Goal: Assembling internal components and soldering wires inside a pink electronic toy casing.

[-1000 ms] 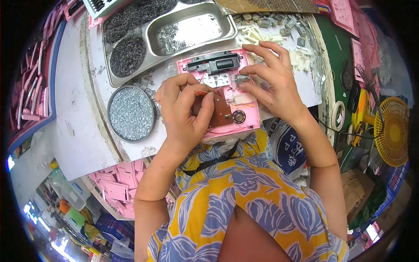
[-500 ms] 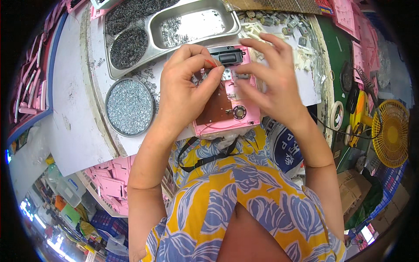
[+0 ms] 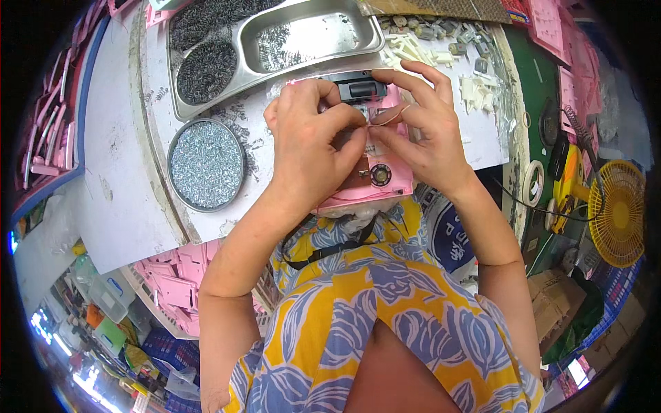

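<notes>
A pink plastic housing [image 3: 344, 201] lies in front of me, with a brown board [image 3: 355, 180], a round black part with a metallic centre [image 3: 380, 175] and a black part at its far end [image 3: 363, 89]. Over its middle, the fingertips of both hands nearly meet. My left hand [image 3: 315, 141] is closed in a pinch; what it holds is hidden behind the fingers. Thumb and forefinger of my right hand [image 3: 435, 134] are pressed together on a thin, pale wire [image 3: 395, 115], which curves up beside the forefinger.
To the left stands a round tray of small silvery pieces [image 3: 206, 165]. Beyond it is a metal tray [image 3: 310, 67] with black springs [image 3: 206, 73]. White plastic parts [image 3: 478, 94] and small motors [image 3: 482, 65] lie at far right. A yellow fan [image 3: 618, 213] stands on the right.
My right hand has closed from spread fingers into a pinch and come in to the left hand. The left hand has shifted right and turned; the red wire at its fingertips is now hidden.
</notes>
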### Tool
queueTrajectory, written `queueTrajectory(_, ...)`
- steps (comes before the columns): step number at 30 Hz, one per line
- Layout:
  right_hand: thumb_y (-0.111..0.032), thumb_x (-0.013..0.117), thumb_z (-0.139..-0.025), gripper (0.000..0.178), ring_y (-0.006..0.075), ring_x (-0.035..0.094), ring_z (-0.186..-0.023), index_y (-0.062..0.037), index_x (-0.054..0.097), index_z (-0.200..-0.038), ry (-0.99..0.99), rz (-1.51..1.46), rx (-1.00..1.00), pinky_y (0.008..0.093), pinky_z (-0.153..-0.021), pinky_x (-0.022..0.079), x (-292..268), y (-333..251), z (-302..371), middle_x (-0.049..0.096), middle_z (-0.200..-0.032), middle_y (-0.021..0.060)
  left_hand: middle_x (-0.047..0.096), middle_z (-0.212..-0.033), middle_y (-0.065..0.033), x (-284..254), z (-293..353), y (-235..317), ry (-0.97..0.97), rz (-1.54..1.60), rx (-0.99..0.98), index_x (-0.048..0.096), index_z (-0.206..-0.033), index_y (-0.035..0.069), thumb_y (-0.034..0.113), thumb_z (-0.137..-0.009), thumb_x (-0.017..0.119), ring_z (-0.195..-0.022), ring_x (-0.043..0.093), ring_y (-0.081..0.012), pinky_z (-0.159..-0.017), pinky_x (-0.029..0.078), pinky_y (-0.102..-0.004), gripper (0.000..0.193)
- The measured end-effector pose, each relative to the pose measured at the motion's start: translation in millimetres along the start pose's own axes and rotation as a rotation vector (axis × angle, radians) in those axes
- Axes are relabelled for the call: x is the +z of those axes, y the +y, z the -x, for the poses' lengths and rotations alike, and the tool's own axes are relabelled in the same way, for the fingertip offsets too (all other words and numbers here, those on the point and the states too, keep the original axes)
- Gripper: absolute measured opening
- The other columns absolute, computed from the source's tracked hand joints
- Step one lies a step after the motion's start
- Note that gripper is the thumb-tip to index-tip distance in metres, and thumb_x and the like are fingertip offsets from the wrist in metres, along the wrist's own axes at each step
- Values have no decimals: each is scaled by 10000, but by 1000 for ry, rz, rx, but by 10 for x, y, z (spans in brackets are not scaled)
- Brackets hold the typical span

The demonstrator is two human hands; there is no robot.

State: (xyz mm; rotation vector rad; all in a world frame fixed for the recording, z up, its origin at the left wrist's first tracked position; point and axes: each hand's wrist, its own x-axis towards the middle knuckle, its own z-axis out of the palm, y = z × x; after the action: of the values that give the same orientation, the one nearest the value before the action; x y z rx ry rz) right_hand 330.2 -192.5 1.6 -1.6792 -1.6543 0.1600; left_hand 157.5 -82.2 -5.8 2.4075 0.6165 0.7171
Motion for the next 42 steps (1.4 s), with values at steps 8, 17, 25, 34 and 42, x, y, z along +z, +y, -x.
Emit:
queueTrajectory(8,-114,823,-713,135,361,478,-1234,-106,736,-815,30,151,-93,435,-987,443,-37,-44,-17,660,-1253,72,592,-1013,-45,-161,123,-14,-22,-96,330,740,-868,139,155,-715,822,-939,556,-261,-838,378,-406,175)
queueTrajectory(17,-101,803,-773,135,188,588,-648,-72,749,-894,-72,-250,225,344,-727,496,-81,-176,107,677,-787,41,534,-1136,-147,-102,218,118,335,-37,20,580,-1241,30,-58,-753,745,-1043,543,-298,-871,474,-398,523)
queueTrajectory(25,-71,786,-738,138,251,619,-730,-66,712,-854,-11,-274,-182,355,-642,518,-256,65,28,662,-771,55,674,-959,-18,-182,-71,180,-411,837,-444,658,-1088,-28,30,-980,620,-854,605,-68,-777,496,-226,129)
queueTrajectory(34,-106,681,-941,65,106,619,-745,-53,666,-975,989,-374,672,248,-653,502,-1440,888,1060,673,-853,34,609,-933,-7,-64,-62,224,-282,731,-415,624,-1023,-20,7,-968,619,-847,565,-73,-762,455,-221,62)
queueTrajectory(42,-89,782,-897,175,113,558,-631,-3,660,-988,1242,-361,779,245,-506,399,-2330,1454,1483,646,-832,44,607,-776,-47,-119,-132,339,-194,527,-229,657,-964,-9,19,-908,671,-602,548,-87,-550,412,-252,65)
